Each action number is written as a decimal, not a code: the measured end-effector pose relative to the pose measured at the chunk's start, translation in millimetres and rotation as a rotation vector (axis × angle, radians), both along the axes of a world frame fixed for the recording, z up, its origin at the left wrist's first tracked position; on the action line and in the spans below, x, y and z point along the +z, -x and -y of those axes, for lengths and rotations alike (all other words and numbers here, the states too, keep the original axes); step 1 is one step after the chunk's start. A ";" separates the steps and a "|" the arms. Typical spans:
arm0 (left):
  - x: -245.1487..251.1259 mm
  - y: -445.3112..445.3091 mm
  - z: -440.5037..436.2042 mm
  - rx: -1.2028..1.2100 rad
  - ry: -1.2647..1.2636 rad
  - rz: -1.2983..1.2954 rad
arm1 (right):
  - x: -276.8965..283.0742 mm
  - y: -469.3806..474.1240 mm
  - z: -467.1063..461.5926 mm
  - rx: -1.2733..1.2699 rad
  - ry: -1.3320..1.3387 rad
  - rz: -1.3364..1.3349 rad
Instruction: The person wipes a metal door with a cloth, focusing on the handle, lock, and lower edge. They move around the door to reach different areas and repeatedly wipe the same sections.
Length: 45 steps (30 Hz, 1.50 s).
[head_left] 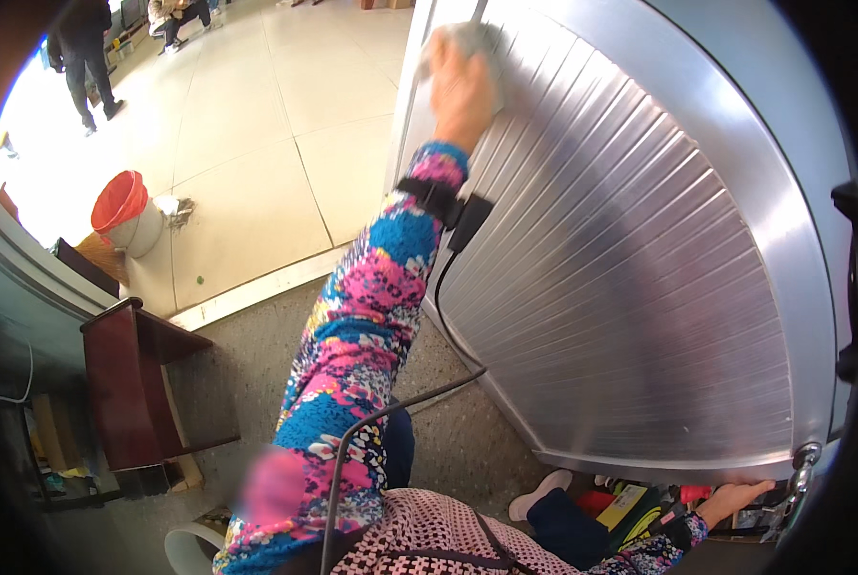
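My left hand [461, 97] presses a greyish-green cloth [498, 54] flat against the ribbed metal panel of a door [615, 273], near its far upright edge. Hand and cloth are slightly blurred. A black strap [429, 201] with a cable [439, 295] is fastened round that wrist over a flowered sleeve. At the lower right, my right hand [734, 499] grips the near edge of the same door, beside the metal handle [802, 471]. Some of its fingers are hidden behind the door edge.
A metal threshold [256, 295] crosses the floor on the left. Beyond it stand a bin with a red liner [123, 205], a straw broom [103, 257] and a person in dark clothes [87, 57]. A dark red wooden stand [123, 388] is at left; boxes [626, 507] lie at lower right.
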<state>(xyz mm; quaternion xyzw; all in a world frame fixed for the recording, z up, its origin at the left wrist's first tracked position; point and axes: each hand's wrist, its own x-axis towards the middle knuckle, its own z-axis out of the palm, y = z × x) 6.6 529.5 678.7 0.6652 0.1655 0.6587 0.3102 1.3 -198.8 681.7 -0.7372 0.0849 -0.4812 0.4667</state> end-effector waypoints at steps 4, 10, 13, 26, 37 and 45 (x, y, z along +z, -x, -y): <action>28.7 -18.0 0.9 0.105 -0.163 -0.001 | -7.9 -1.0 24.4 -0.063 0.040 -0.033; -195.7 -0.7 -12.4 0.178 0.359 -0.129 | -8.9 -20.0 34.7 -0.026 -0.086 -0.056; -275.7 9.7 2.7 0.066 0.691 -0.330 | -3.6 -20.7 20.5 0.023 -0.229 0.017; 31.7 -23.8 85.4 0.036 -0.105 0.090 | -12.1 -8.2 -48.2 0.107 -0.406 0.036; -241.4 -50.3 33.1 0.118 0.689 -0.152 | 12.6 -67.8 -21.9 -0.067 -0.095 -0.086; -207.8 -30.2 57.5 0.120 0.733 0.035 | 9.0 -52.8 8.5 0.037 -0.211 -0.013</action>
